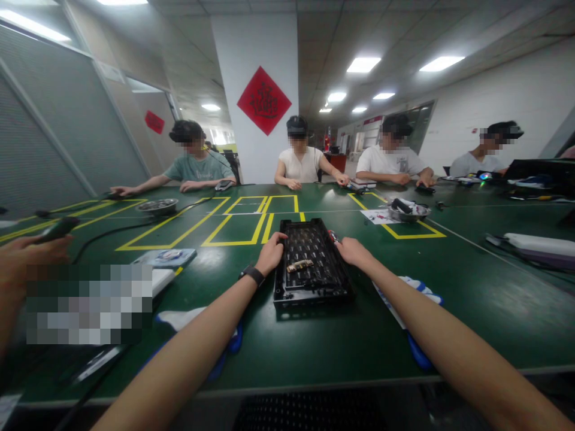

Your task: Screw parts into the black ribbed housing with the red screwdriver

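A black plastic casing with a slatted, ribbed inside stands on the green table in front of me. Inside it lies a small pale piece, possibly a bit of circuit board. My left hand grips the casing's left edge, thumb over the rim. At the right edge is my right hand, its fingers closed on a small red-and-black tool whose kind I cannot make out. Blue-and-white work gloves lie under my forearms, one glove at left and another at right.
Metal bowls hold small parts, one bowl at far left, another bowl at far right. Yellow tape marks rectangles. A co-worker's hand holds a dark object at left. Several people sit opposite. A white device lies right.
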`<state>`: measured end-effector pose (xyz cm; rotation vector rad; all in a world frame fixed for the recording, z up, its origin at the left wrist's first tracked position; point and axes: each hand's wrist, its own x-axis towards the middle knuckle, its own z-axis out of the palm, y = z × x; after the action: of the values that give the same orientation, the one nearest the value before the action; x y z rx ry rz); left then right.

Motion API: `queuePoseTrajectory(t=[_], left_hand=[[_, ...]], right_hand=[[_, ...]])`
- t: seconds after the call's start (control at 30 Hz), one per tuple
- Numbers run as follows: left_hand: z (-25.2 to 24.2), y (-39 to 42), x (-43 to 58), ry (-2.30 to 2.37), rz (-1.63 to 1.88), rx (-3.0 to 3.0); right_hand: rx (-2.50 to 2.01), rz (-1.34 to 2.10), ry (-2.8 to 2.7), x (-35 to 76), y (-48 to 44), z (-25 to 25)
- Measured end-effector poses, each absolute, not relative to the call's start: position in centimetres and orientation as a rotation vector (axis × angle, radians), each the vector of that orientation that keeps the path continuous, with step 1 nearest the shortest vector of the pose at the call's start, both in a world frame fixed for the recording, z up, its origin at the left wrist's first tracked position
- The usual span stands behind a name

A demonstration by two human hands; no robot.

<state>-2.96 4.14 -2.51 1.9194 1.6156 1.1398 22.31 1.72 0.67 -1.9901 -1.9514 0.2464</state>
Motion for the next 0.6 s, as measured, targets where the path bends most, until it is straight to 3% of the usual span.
queuePoseTrajectory(t=[0.1,0.2,0.33,0.6], left_hand=[[-2.5,4.2,-2.6,1.611,1.179,1.888],[-2.4,4.3,-2.5,1.597,1.171,1.865],[-2.3,4.2,-2.6,1.562,1.151,1.883],[-2.2,4.0,-2.6,1.603,1.129,1.901]], right_hand=[[-1.975,0.106,-1.946,21.8,0.7,1.5],[-1.609,-0.067,-2.128,20.5,-0.3,2.2],[-1.061,0.174,-2.472,18.7,-0.9,1.8],[-1.027,0.489,-2.471,18.4,-0.2,0.4]])
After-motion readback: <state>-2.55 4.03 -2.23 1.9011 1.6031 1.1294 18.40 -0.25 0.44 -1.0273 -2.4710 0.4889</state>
